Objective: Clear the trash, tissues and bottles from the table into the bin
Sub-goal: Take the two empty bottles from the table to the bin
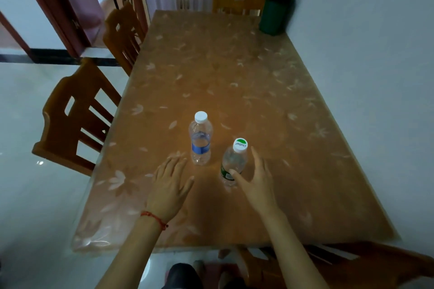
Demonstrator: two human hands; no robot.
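Two clear plastic bottles stand upright near the front of the table (234,73). The blue-label bottle (200,139) has a white cap. The green-label bottle (233,162) has a green and white cap and stands to its right. My right hand (254,177) is open around the green-label bottle, thumb touching its lower part, fingers apart behind it. Flat above the tabletop, my left hand (170,186) has its fingers spread, just left of and below the blue-label bottle, holding nothing. A green bin (276,10) with a black liner stands on the table's far right corner.
Wooden chairs stand along the left side (77,119), (123,35), at the far end (237,1) and at the near right (352,263). A wall runs along the right. A cabinet and doorway are at the back.
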